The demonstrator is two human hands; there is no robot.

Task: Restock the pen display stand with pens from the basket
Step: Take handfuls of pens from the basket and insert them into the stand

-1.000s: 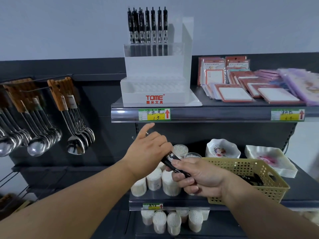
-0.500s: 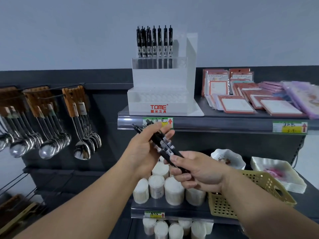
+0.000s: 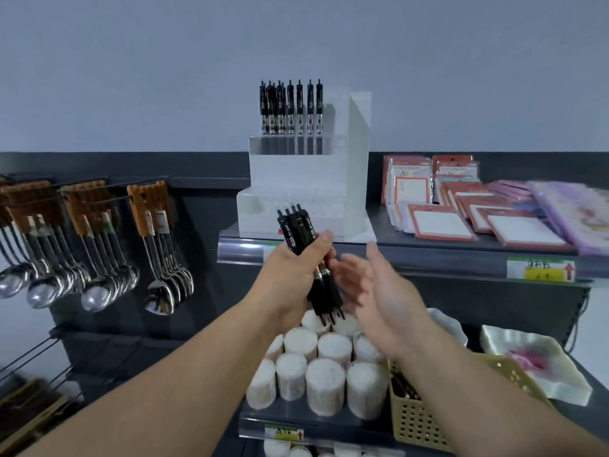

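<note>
- Whereas half a second ago both hands shared the bundle of black pens [image 3: 295, 229], only the left hand [image 3: 291, 275] holds it now; the right hand [image 3: 384, 291] has let go.
- The bundle has swung from a clear slant to nearly upright. Its clicker ends are up, in front of the lower tier of the white pen display stand [image 3: 308, 179], and its tips point down just above the tubs of cotton swabs [image 3: 326, 384].
- The left forearm reaches in from the near left. The grip wraps the middle of the bundle, with the thumb on the right side and the fingers curled round the barrels.
- The right hand stands just right of the bundle, palm turned left towards the pens. Its fingers are straight and somewhat blurred, and the grip is spread and carries nothing. Whether the fingertips brush the pens cannot be told.
- The stand sits far and centre on the upper shelf [image 3: 428, 250], and a row of black pens [image 3: 290, 107] stands upright in its top tier.
- The yellow basket [image 3: 418, 420] lies near right on the lower shelf, partly under the right forearm, with dark pens inside.
- Spoons [image 3: 99, 285] hang at the left, and notepads [image 3: 441, 222] lie right of the stand.
</note>
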